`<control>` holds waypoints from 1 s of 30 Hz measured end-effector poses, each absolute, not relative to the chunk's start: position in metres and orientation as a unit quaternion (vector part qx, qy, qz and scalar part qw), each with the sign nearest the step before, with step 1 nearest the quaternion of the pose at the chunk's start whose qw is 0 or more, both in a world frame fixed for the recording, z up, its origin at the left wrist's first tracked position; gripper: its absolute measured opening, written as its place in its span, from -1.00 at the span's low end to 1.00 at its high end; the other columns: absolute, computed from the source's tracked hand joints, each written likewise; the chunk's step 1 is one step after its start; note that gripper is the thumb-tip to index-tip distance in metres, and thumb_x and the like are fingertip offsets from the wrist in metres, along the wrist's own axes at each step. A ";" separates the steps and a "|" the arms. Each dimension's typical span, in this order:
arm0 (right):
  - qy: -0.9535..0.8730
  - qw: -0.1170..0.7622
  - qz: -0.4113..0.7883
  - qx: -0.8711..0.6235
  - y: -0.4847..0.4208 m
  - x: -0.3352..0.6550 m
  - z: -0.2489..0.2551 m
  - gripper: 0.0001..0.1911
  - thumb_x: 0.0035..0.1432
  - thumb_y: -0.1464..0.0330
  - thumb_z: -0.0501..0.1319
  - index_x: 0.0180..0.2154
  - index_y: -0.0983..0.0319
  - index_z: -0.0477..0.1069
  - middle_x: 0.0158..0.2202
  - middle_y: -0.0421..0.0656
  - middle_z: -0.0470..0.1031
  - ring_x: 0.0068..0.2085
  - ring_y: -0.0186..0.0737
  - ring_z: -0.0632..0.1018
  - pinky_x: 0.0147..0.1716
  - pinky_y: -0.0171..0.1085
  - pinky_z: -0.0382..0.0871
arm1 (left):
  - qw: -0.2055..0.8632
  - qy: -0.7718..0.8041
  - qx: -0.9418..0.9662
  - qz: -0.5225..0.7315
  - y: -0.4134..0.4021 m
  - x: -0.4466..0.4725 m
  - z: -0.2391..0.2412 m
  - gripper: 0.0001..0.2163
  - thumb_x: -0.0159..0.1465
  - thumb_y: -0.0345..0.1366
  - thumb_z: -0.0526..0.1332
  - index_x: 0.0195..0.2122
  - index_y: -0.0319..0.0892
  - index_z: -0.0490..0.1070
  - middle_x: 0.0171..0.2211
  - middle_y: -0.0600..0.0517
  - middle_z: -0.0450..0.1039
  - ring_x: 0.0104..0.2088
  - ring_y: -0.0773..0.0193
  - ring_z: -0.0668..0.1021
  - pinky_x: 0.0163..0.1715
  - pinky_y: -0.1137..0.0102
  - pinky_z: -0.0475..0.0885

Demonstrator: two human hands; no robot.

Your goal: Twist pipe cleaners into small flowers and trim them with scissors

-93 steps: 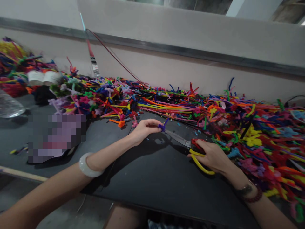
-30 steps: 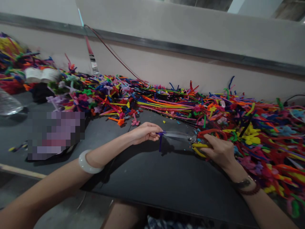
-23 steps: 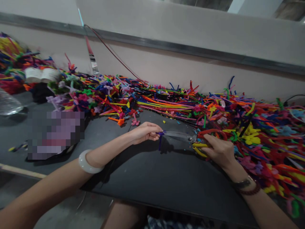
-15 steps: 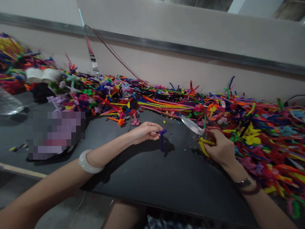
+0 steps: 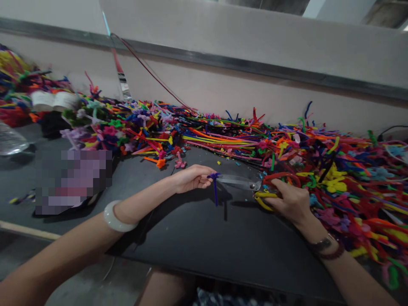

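Note:
Pinched in the fingers of my left hand is a purple pipe-cleaner flower, its stem hanging straight down above the dark table. My right hand grips a pair of scissors by handles wrapped in red and yellow. The blades point left, and their tips reach the head of the purple flower. Whether the tips touch it or lie just behind it, I cannot tell. A white bangle circles my left wrist, and dark bands circle my right.
Heaps of coloured pipe cleaners and finished-looking flowers line the wall at the back. Another pile spreads along the right. White rolls and a clear plastic item stand at the left, behind a pixelated patch.
My right hand has brought the scissors left and turned them level, so the blades now meet the purple flower and look closed together. My left hand has barely moved.

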State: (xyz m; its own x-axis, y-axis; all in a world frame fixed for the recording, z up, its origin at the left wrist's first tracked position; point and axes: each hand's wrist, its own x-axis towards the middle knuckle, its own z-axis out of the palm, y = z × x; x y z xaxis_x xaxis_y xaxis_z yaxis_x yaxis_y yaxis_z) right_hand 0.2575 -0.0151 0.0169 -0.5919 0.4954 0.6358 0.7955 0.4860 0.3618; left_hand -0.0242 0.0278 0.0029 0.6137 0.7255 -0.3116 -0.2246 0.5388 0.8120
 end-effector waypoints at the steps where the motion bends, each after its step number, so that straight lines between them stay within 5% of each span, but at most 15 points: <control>1: -0.831 0.229 -0.324 -0.391 -0.015 0.257 0.017 -0.59 0.08 0.13 -0.03 -0.47 0.30 0.40 -0.70 -0.18 0.38 -0.65 -0.36 0.41 -0.64 -0.43 0.15 | 0.813 0.330 0.384 0.289 0.028 -0.024 0.003 -0.90 0.08 -0.46 0.10 -0.41 -0.33 0.39 -0.68 0.11 0.29 -0.64 0.54 0.36 -0.59 0.62 0.29; 19: -0.831 0.219 -0.326 -0.394 -0.015 0.260 0.016 -0.68 0.08 0.21 0.01 -0.44 0.29 0.40 -0.64 -0.16 0.46 -0.60 -0.33 0.46 -0.63 -0.41 0.16 | 0.802 0.337 0.416 0.266 0.027 -0.024 0.001 -0.91 0.02 -0.49 0.11 -0.44 -0.32 0.37 -0.65 0.06 0.36 -0.66 0.52 0.38 -0.62 0.62 0.28; 30: -0.817 0.239 -0.222 -0.476 -0.012 0.254 0.015 -0.63 -0.10 0.16 0.13 -0.30 0.30 0.32 -0.35 -0.06 0.46 -0.37 -0.18 0.48 -0.47 -0.33 0.31 | 0.796 0.339 0.417 0.279 0.026 -0.024 0.003 -0.86 0.01 -0.49 0.17 -0.36 -0.30 0.38 -0.58 0.03 0.41 -0.52 0.44 0.48 -0.43 0.52 0.38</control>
